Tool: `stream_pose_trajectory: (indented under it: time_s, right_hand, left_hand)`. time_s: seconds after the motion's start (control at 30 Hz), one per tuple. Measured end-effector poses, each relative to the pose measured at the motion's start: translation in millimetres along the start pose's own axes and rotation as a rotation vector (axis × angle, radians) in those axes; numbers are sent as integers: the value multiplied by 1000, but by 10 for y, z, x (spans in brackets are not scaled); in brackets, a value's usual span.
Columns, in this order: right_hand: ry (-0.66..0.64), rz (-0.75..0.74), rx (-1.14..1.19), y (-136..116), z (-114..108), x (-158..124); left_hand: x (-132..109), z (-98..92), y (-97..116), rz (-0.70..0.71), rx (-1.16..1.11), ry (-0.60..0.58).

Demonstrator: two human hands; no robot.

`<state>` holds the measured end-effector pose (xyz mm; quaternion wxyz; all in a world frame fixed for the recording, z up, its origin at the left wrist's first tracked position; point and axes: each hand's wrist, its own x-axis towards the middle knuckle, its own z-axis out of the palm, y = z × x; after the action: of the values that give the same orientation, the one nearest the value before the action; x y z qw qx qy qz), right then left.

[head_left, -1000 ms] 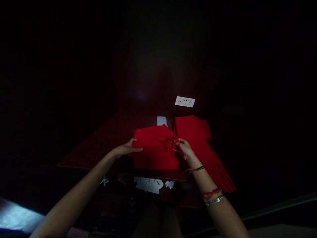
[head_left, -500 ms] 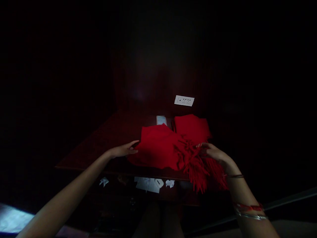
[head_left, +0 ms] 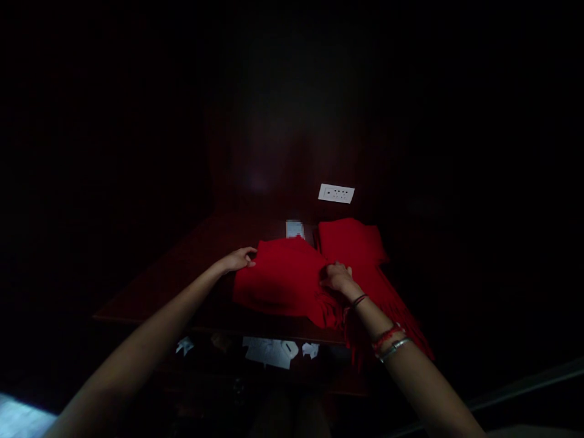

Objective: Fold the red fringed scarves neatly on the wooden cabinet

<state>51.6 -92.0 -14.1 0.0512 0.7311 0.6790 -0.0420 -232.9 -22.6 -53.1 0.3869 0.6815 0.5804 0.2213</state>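
A folded red fringed cloth point(head_left: 283, 277) lies on a dark table point(head_left: 155, 286). At its upper left edge is my left hand point(head_left: 239, 260), thumb and fingers closed on the cloth's edge. My right hand point(head_left: 338, 277) is at the cloth's right side, just above the fringe, its fingers closed on the fabric. Behind and to the right lies a second red cloth point(head_left: 351, 240), its fringe hanging toward the front right, partly behind my right forearm.
A small pale rectangular item point(head_left: 294, 229) lies behind the cloth. A white socket panel point(head_left: 336, 193) is on the back wall. Below the tabletop, a shelf holds papers point(head_left: 267, 353), a white object point(head_left: 289, 348) and crumpled pieces point(head_left: 310, 350).
My right hand has moved left from the fringe to the cloth's right edge. My left hand has moved up and right along the left edge. The fringe between the cloths is gathered less.
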Motion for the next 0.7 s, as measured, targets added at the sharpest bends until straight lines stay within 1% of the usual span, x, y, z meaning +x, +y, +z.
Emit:
stream_pose_trajectory:
  time_s: [0.07, 0.1, 0.13, 0.17, 0.23, 0.27, 0.3, 0.33, 0.43, 0.47, 0.5, 0.6, 0.63, 0.7]
  right_hand:
    - [5, 11, -13, -5, -35, 38]
    - [-10, 21, -15, -21, -41, 55]
    - [-35, 31, -16, -44, -38, 70]
    - [-60, 39, -15, -71, -30, 83]
    - [-64, 43, -6, -123, -15, 101]
    - [-49, 36, 3, -144, -16, 105]
    - [-38, 24, 14, -158, -28, 105]
    - [-33, 9, 26, -163, -51, 97]
    - [-45, -54, 85, -92, -173, 4]
    - [-59, -87, 151, -27, -216, -55]
    - [-79, -125, 244, 64, -253, -125]
    - [-121, -206, 584, 475, -300, -345]
    - [-108, -195, 646, 631, -294, -399]
    - [-88, -131, 654, 893, -257, -442]
  left_hand:
    - [54, -57, -46, -60, 52, -11]
    - [92, -72, -37, -88, 80, 10]
    - [140, -77, -2, -104, 114, 55]
    - [200, -71, 58, -104, 162, 121]
    - [353, -25, 244, -48, 281, 281]
    - [441, 16, 358, -7, 338, 334]
    - [532, 67, 475, 22, 383, 339]
    - [622, 127, 589, 28, 410, 291]
    - [854, 328, 849, -37, 409, 45]
    - [910, 388, 896, -55, 398, 6]
    - [955, 439, 923, -56, 384, 4]
    - [1019, 511, 920, 2, 324, 69]
    - [1017, 511, 907, 29, 298, 88]
    - [975, 484, 878, 82, 245, 113]
